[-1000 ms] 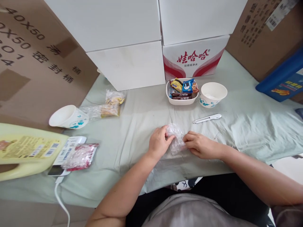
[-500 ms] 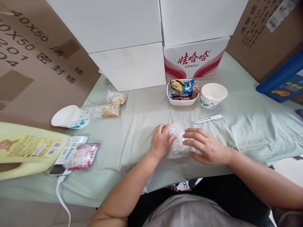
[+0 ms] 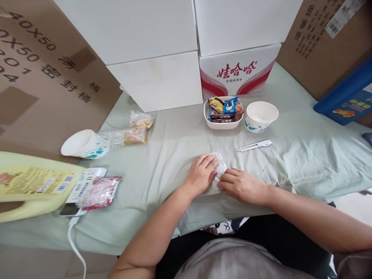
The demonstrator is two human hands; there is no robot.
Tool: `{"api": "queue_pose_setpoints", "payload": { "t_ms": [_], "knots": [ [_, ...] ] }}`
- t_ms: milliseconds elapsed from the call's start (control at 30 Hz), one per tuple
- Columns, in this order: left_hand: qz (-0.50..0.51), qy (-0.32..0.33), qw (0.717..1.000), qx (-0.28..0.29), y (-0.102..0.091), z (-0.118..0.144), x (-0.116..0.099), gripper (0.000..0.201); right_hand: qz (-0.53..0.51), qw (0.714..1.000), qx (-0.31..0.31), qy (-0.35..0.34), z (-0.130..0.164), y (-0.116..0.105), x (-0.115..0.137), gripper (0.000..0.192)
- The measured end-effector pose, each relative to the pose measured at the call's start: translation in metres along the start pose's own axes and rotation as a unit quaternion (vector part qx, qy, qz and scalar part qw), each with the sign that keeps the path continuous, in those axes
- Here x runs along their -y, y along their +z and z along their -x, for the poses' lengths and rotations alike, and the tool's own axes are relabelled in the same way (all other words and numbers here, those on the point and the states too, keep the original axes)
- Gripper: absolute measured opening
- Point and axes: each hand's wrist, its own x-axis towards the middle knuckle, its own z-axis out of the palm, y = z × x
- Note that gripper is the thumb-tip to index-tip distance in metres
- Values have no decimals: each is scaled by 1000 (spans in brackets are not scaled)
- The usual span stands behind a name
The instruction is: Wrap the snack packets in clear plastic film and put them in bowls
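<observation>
A small bundle in clear plastic wrap [image 3: 219, 169] lies on the cloth in front of me; its contents cannot be made out. My left hand [image 3: 201, 173] is closed over the bundle's left side, fingers across its top. On the right side, my right hand [image 3: 242, 185] pinches the wrap with its fingers bent together. Beyond my right hand lies a white utility knife [image 3: 254, 145]. Farther back, a white tub [image 3: 223, 126] holds several wrapped snacks, and a paper bowl [image 3: 260, 116] with blue leaves stands beside it.
White boxes [image 3: 157, 83] and cardboard cartons [image 3: 58, 89] stand along the back. At left are a tipped paper bowl [image 3: 85, 144], plastic-wrapped yellow packets [image 3: 135, 135], a yellow jug [image 3: 35, 186] and a red wrapped packet [image 3: 100, 192] on a white device. A blue container [image 3: 345, 102] stands at right.
My right hand has moved left and closed onto the bundle's right side; its fingers were spread before. My left hand's fingers now reach farther over the top.
</observation>
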Motion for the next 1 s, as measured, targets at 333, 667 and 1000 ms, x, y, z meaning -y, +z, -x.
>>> {"api": "queue_pose_setpoints", "payload": {
  "t_ms": [333,667,1000],
  "knots": [
    [122,62,990,37,-2,3,0,35,-181,982,-42,20,0,-19,4,22],
    [146,19,989,-23,5,5,0,60,24,952,-50,301,-25,9,-28,29],
    [41,-61,997,29,2,0,-7,18,59,954,-134,263,-16,-1,-36,21]
  ]
}}
